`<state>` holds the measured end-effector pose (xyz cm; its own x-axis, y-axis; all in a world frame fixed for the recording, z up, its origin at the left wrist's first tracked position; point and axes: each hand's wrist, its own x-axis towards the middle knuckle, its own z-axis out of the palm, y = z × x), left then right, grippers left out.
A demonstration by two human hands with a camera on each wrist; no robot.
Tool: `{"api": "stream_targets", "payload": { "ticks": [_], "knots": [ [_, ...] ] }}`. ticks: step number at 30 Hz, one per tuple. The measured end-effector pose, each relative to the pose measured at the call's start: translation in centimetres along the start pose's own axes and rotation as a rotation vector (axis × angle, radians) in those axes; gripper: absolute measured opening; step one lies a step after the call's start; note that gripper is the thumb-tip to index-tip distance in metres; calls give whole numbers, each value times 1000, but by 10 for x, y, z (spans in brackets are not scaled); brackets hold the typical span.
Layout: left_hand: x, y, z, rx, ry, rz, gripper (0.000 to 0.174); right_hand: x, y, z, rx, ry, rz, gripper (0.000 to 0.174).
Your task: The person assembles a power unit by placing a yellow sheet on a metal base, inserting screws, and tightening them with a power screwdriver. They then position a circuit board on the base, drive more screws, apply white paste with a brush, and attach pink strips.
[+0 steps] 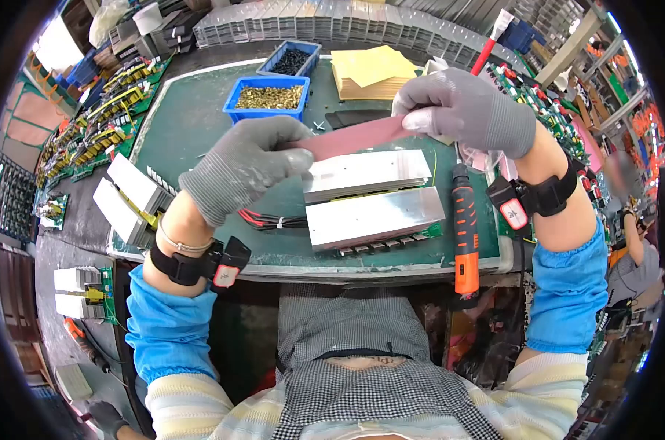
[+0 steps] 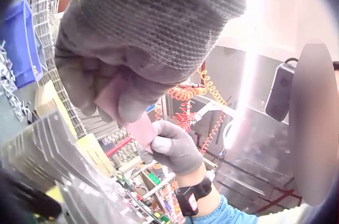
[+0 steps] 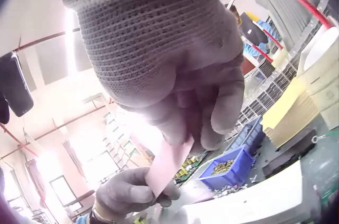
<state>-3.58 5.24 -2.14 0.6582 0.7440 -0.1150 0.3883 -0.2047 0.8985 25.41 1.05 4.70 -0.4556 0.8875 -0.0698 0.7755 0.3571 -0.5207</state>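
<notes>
A flat reddish-pink strip (image 1: 358, 138) is held between the two grey-gloved hands, over the work surface. My left hand (image 1: 253, 163) pinches one end between thumb and fingers, and my right hand (image 1: 470, 110) pinches the other end. In the left wrist view the strip (image 2: 139, 128) looks pale pink, running from glove to glove. Close below it in the head view lies a circuit assembly with two silvery metal plates (image 1: 376, 218), with red and black wires (image 1: 273, 220) leading out at its left.
Behind stand a blue tub (image 1: 265, 114) of brass-coloured screws, another blue tub (image 1: 314, 53) of dark screws, and a stack of yellow sheets (image 1: 373, 70). An orange-and-black electric screwdriver (image 1: 465, 227) lies right of the plates. More plated assemblies (image 1: 130, 202) sit at the left.
</notes>
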Motion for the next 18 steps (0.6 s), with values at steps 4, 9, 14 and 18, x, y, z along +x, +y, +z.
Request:
{"api": "stream_targets", "payload": {
  "ticks": [4, 9, 14, 18],
  "knots": [
    [25, -10, -2, 163, 39, 44, 17, 21, 35, 11, -226, -37, -23, 14],
    [55, -26, 0, 435, 7, 75, 21, 41, 57, 24, -201, -233, 24, 15],
    [65, -33, 2, 473, -90, 190, 17, 44, 70, 26, -128, -350, 11, 17],
    [65, -17, 4, 492, -187, 73, 26, 44, 76, 29, -103, -373, -14, 18]
  ]
}}
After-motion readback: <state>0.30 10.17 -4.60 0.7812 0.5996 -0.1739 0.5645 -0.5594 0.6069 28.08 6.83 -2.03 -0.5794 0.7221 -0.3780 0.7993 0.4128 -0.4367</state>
